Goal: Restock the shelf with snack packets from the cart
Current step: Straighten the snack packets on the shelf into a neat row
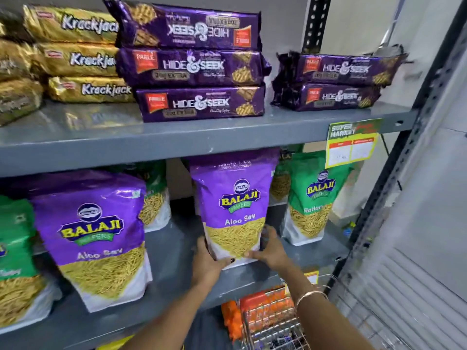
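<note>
Single head view, close to the shelving (161, 140), facing forward and slightly down, wide-angle

Grey shelf (177, 238) w/ snack pkts (91, 238)

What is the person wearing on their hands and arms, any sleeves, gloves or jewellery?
No gloves and no sleeves in view: both forearms are bare. The right wrist carries thin gold-toned bangles. The left hand shows dark polish on a thumbnail. No rings are clear on the right hand, and no watch shows.
</note>
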A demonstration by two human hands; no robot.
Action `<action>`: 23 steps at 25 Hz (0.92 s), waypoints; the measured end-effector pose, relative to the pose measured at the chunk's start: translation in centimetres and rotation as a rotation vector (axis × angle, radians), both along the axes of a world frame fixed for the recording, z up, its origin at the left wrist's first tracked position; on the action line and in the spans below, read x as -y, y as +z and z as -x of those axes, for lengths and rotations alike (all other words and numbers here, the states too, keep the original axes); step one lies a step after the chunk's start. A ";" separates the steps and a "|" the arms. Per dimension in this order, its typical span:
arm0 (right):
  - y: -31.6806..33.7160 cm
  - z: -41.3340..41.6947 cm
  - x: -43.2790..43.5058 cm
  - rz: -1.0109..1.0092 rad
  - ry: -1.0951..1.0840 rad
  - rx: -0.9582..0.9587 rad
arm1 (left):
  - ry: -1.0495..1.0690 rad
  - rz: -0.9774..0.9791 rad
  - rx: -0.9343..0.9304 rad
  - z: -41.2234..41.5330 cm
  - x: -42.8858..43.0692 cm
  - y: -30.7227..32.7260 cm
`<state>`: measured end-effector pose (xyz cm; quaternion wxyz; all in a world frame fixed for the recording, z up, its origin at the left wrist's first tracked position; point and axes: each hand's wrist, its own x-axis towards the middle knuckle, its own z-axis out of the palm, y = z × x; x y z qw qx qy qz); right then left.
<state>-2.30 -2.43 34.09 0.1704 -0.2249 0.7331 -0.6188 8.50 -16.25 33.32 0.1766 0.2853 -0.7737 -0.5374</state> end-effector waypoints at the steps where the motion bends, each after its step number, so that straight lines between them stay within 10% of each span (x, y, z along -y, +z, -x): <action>1: 0.1 -1.4 -0.1 0.015 -0.109 -0.034 | 0.002 0.052 -0.013 -1.2 0.1 -0.2; 6: -1.3 -10.1 1.8 -0.500 -0.307 -0.264 | 0.236 0.546 -0.013 -12.2 2.7 -1.9; 9: -0.5 -13.0 8.7 -0.377 -0.082 -0.286 | 0.551 0.390 -0.037 -17.0 9.0 -2.3; 13: -0.9 -14.5 17.3 -0.225 0.330 0.035 | 0.403 0.067 0.005 -18.2 15.4 -2.1; 23: -0.9 -12.0 16.3 -0.094 0.222 0.022 | 0.298 0.013 -0.055 -14.1 13.2 -2.4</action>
